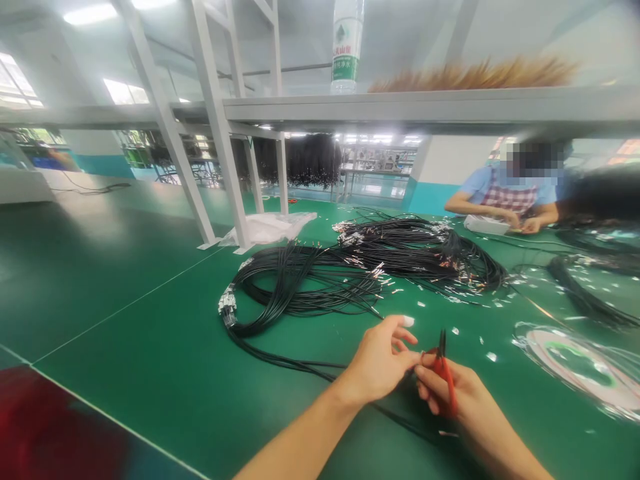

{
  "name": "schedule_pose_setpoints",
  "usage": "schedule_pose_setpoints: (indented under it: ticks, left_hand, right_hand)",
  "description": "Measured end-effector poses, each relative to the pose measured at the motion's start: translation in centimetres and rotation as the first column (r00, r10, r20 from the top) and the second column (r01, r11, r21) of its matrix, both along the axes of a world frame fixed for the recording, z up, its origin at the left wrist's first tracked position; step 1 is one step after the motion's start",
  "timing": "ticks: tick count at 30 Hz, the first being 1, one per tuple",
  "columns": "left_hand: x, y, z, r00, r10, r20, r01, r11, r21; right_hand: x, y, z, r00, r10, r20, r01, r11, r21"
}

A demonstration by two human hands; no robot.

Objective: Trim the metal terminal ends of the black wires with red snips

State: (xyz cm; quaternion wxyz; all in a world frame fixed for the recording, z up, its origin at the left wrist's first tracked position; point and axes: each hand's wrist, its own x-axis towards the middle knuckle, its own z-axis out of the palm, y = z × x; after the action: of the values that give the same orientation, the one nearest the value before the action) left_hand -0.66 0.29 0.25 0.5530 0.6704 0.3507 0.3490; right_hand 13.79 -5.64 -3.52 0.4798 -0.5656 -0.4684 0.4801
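Note:
My right hand (463, 390) holds a pair of red-handled snips (449, 385) in the palm, the dark narrow tips pointing up. Its thumb and forefinger meet the fingertips of my left hand (383, 360). The left hand is closed in a pinch, and whatever lies between the fingertips is too small to make out. One left fingertip wears a white cover (408, 321). Black cables (295, 362) run beneath my left wrist and come out below the hands. They lead from a looped bundle of black cables (285, 293) with pale connectors (228, 307) at its left end.
A larger cable pile (415, 250) lies behind. Small white scraps (492, 357) dot the green table (165, 347). At right lies a coil in clear wrap (570, 353). A white shelf frame (220, 127) carries a water bottle (347, 53). Across the table a co-worker (517, 193) sits working.

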Motion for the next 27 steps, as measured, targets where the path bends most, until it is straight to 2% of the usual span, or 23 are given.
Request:
schedule_pose_setpoints:
  ticks: [4,9,13,18,21,23,24,26,27]
  left_hand:
    - [0.4,-0.3,0.1,0.998,-0.034,0.062,0.034,0.999,0.01]
    - [0.5,-0.3,0.3,0.995,0.015,0.094,-0.014,1.0,-0.016]
    - [0.3,0.1,0.0,0.996,0.036,0.086,-0.029,0.996,-0.079]
    - [0.3,0.3,-0.7,0.999,0.038,0.031,-0.036,0.997,-0.065]
    - [0.4,0.2,-0.8,0.999,0.035,0.007,-0.035,0.998,-0.058]
    - [0.4,0.0,-0.7,0.999,0.032,0.007,-0.032,0.997,-0.071]
    - [0.4,0.0,-0.7,0.999,0.034,0.007,-0.033,0.996,-0.077]
    - [0.5,-0.2,-0.5,0.999,0.038,-0.005,-0.039,0.996,-0.075]
    - [0.5,-0.3,-0.4,0.999,0.042,-0.015,-0.043,0.997,-0.065]
  right_hand:
    - [-0.4,-0.2,1.0,0.999,0.005,0.052,-0.004,1.0,-0.015]
    - [-0.8,-0.4,2.1,0.998,-0.011,0.058,0.013,0.999,-0.042]
    - [-0.7,-0.1,1.4,0.998,-0.027,0.058,0.029,0.999,-0.039]
    - [-0.6,0.1,0.5,0.996,-0.026,0.082,0.027,1.0,-0.01]
    - [-0.1,-0.2,1.0,0.977,-0.008,0.215,0.012,1.0,-0.018]
    - [0.7,-0.7,1.6,0.888,-0.015,0.46,0.011,1.0,0.011]
    - [1.2,-1.1,1.9,0.79,-0.034,0.612,0.015,0.999,0.036]
    - [2.5,-1.9,2.4,0.495,-0.076,0.866,0.019,0.997,0.077]
    - [3.1,-2.4,2.5,0.332,-0.082,0.94,0.013,0.997,0.082]
